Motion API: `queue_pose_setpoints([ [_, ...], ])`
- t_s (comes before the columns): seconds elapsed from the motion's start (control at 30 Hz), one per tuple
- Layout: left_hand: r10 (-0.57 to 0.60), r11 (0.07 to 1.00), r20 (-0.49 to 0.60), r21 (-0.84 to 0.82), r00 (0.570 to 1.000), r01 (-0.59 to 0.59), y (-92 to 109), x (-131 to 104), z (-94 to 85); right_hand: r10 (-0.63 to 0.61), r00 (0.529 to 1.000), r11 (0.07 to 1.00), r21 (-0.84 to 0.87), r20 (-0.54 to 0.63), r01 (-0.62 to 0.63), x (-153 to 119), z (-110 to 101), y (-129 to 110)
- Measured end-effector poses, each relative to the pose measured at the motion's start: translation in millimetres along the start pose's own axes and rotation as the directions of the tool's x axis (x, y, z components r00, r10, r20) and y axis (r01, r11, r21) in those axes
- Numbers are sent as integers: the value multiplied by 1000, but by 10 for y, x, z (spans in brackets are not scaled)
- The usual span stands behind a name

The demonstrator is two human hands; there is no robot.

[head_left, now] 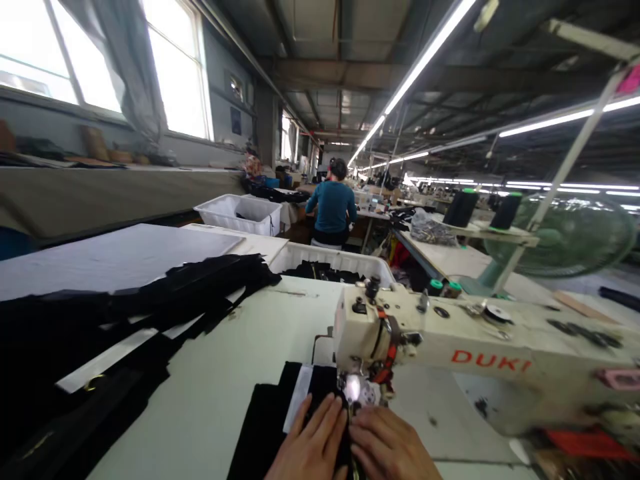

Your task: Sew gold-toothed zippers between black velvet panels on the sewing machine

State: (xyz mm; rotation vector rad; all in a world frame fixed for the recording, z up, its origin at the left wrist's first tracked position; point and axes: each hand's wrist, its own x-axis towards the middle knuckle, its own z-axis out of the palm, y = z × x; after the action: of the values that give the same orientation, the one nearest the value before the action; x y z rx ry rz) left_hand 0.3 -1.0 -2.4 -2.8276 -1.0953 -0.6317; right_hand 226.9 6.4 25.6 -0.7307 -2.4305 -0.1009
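A black fabric piece [267, 413] with a white strip [299, 398] on it lies on the sewing machine's bed, its far edge by the presser foot. My left hand [315, 437] rests flat on this fabric, fingers stretched forward and close to the needle area. My right hand [387, 443] is beside it, fingers bent and pressed together on the fabric's right edge. A gold-toned line that looks like a zipper [351, 410] runs between the hands. The lit sewing machine head [363, 333] stands just beyond my fingertips. What lies under my right fingers is hidden.
Black fabric pieces [200, 287] are heaped at the left. A white bin [385, 263] with dark pieces stands behind the table, another white bin [240, 207] farther back. Thread cones [460, 208] and a green fan [575, 233] are at the right. A person [333, 203] sits ahead, back turned.
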Motion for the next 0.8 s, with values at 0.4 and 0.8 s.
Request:
queue_pose_setpoints([
  [0.4,102,953,-158,300,982,-51,64,1,-170,116,982,990,-65,-149,-127,5,70,-87],
  [0.8,135,941,-3,315,991,-127,92,139,-537,27,999,998,-62,-31,-29,82,24,-54],
])
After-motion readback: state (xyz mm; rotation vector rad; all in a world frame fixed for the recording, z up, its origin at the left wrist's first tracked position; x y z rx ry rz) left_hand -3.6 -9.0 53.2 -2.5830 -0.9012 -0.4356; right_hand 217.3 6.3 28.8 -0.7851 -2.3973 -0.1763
